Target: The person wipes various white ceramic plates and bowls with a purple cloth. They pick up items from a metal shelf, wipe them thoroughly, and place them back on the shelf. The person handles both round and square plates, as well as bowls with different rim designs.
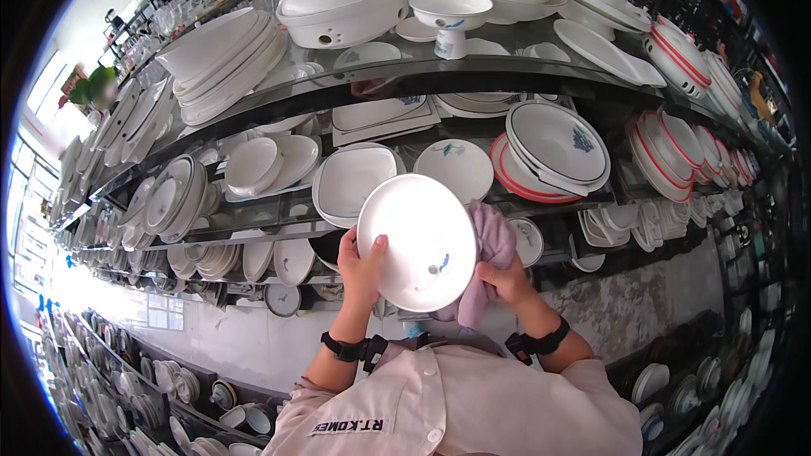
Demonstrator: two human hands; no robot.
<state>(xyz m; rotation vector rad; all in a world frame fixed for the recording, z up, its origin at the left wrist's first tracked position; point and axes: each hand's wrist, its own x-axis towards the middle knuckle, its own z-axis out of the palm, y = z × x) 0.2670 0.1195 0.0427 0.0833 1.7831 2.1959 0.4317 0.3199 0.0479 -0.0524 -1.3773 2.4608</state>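
A round white ceramic plate (pixel 412 247) with a small blue motif is held up in front of my chest, its face tilted towards me. My left hand (pixel 363 266) grips its left rim, the thumb lying on the face and the fingers hidden behind. At the right rim, my right hand (pixel 507 280) holds a crumpled pink cloth (pixel 493 237) against the plate's edge. Part of the cloth hangs below and behind the plate. Just beyond stand a squarish white dish (pixel 355 178) and a round plate with a green leaf motif (pixel 454 168).
Glass-shelved racks of white crockery curve ahead of me. On the top shelf (pixel 405 69) are a footed bowl (pixel 450 16), a lidded casserole (pixel 344 6) and stacked oval dishes (pixel 228 69). Red-rimmed bowls (pixel 668 152) stand at right. Behind me, low shelves hold more dishes (pixel 177 383).
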